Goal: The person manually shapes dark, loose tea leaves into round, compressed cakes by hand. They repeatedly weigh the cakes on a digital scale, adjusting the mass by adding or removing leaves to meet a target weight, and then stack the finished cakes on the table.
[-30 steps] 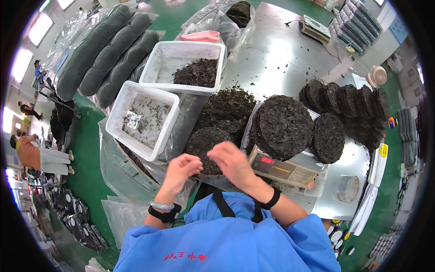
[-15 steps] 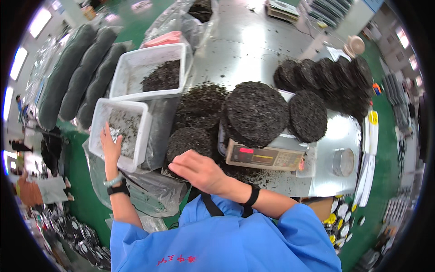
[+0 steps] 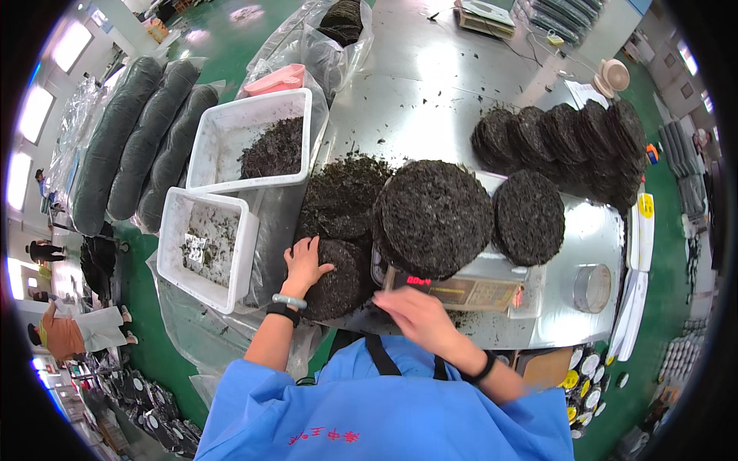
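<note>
My left hand (image 3: 305,269) lies with fingers spread on a dark round cake (image 3: 338,280) that looks like dried seaweed. Its fingertips are at the cake's far left edge. Just in front of the scale (image 3: 469,295), my right hand (image 3: 421,316) points leftward with its fingers close together. It is blurred, and I cannot make out anything in it. A thick stack of large round seaweed cakes (image 3: 434,219) rests on the scale, partly over its display. Another round cake (image 3: 529,217) leans at the right. Behind my left hand is a loose seaweed heap (image 3: 346,192).
At the left stand a small white bin (image 3: 244,257) with scraps and a larger white bin (image 3: 306,138) with loose seaweed. Rows of stacked cakes (image 3: 569,146) are at the back right. A clear round container (image 3: 592,288) sits near the metal table's (image 3: 415,84) right edge.
My left hand has come out of the small white bin and moved right onto the round cake. My right hand has moved right, from above that cake to the scale's front.
</note>
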